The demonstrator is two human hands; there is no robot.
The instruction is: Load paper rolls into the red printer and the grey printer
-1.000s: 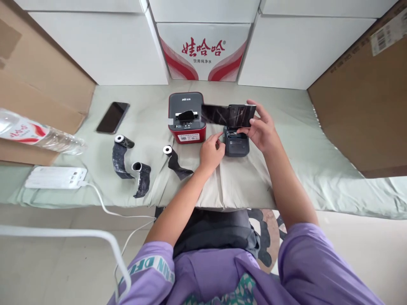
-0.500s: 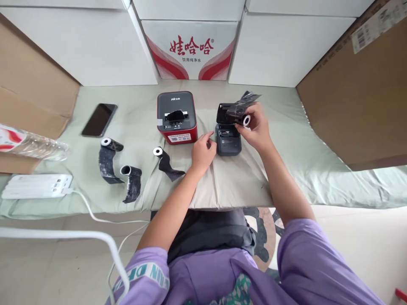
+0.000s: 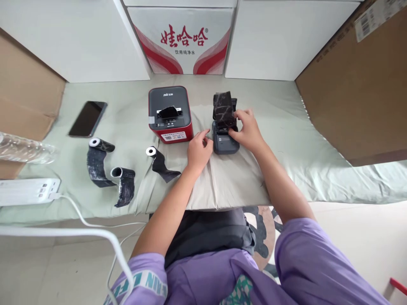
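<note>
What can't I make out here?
In the head view:
Inside of the small dark-grey plastic printer: partly covered by the black paper roll and the right hand.
Clear plastic bottle and white rectangular power bank: cut off by the left edge.
Thin red object: cut off by the right edge.
Fine print on the white paper label of the boxy red-and-black printer: too small.

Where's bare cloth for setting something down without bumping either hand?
The widest free patch is the cloth right of the right hand, up to the brown carton. A smaller one lies between the phone and the red printer. It's crowded front left, among three loose black rolls, and at the small dark printer, with the left hand close beside it.
</note>
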